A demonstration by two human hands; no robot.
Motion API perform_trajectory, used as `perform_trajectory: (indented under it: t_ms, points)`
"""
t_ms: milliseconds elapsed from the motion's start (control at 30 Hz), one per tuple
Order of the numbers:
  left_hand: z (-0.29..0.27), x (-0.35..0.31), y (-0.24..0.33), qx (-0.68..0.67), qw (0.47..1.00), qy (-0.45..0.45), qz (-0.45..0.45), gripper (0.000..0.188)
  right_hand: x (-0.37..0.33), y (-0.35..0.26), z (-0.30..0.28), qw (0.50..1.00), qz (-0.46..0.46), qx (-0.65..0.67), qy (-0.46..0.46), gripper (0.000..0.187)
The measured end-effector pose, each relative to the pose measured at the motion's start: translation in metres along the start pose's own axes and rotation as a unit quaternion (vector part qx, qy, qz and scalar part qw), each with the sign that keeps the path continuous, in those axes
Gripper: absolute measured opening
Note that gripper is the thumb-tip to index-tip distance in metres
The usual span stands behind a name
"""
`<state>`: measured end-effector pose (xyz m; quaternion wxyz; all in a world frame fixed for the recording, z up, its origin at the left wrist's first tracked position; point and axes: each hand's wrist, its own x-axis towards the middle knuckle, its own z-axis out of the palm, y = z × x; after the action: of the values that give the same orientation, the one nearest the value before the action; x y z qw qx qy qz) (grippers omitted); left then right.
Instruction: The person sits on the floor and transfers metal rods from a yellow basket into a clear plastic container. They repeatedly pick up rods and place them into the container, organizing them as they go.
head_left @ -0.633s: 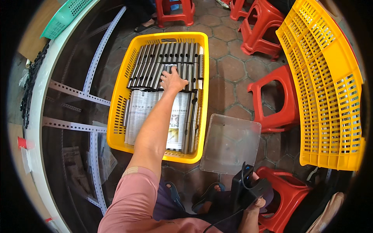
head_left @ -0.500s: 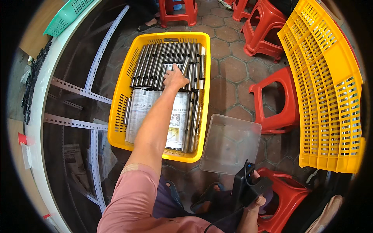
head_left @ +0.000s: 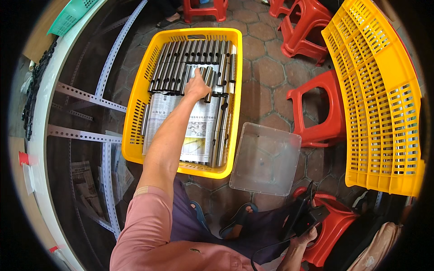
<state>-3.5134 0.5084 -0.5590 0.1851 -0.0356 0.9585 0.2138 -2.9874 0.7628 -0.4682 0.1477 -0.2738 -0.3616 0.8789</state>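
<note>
A yellow plastic basket (head_left: pixel 205 170) stands on the floor, lined with newspaper (head_left: pixel 169 118). Rows of shiny steel tubes (head_left: pixel 174 58) with dark holes fill its far part, and more long tubes (head_left: pixel 220 131) lie along its right side. My left hand (head_left: pixel 196 87) is closed round a few steel tubes (head_left: pixel 209 77), held slightly tilted over the newspaper; its fingers are partly hidden by them. At the lower right, my right hand (head_left: pixel 308 236) grips a black box-shaped device (head_left: pixel 302 220) with a cable.
A clear plastic lid or tray (head_left: pixel 266 158) lies right of the basket. Red stools (head_left: pixel 316 108) stand further right, beside a large yellow crate (head_left: pixel 379 99) on its side. White perforated metal rails (head_left: pixel 90 95) run along the left. My sandalled feet (head_left: pixel 246 212) are below.
My left hand has gathered a few tubes together in its grip, leaving newspaper showing at that spot. The view has shifted slightly, and the black device has turned in my right hand.
</note>
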Motion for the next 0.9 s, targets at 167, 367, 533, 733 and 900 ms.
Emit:
perform_trajectory:
  t_ms: [167,367,533,733,900]
  points:
    - [-0.004,0.016,-0.065,-0.323,0.945,0.047,-0.018,0.094,0.0,0.014,-0.019,0.999,-0.023,0.025,-0.033,0.085]
    - [-0.017,-0.12,0.041,-0.431,0.89,-0.003,0.147,0.044,0.013,-0.002,0.006,0.994,-0.008,0.036,-0.103,0.088]
    - [0.037,-0.255,0.096,-0.347,0.894,-0.107,0.264,0.1,0.026,0.004,0.004,0.991,-0.034,0.077,-0.109,0.089]
    - [0.238,-0.233,0.041,0.077,0.878,-0.232,0.412,0.078,0.034,0.004,0.014,0.979,-0.033,0.132,-0.154,0.081]
    - [0.319,-0.216,-0.01,0.089,0.924,-0.303,0.214,0.088,0.036,0.005,0.006,0.963,-0.006,0.173,-0.208,0.079]
